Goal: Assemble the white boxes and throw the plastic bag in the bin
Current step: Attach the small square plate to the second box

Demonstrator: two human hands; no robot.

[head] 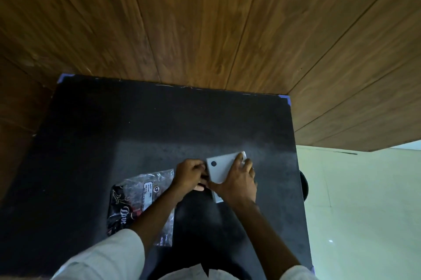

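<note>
black table (159, 120) against wood-panel wall (205, 17), plastic bag (136, 190) lying flat, left hand (191, 174) pinching white box (222, 165) edge, right hand (239, 182) clamped over it

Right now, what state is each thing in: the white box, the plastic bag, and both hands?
white box: held by both hands over the black table, face with a dark round spot up; resting or lifted, cannot tell.
plastic bag: crumpled, lying on the table left of the box, partly under the left forearm; not binned.
left hand: pinches the box's left edge.
right hand: grips across the box's top.
</note>
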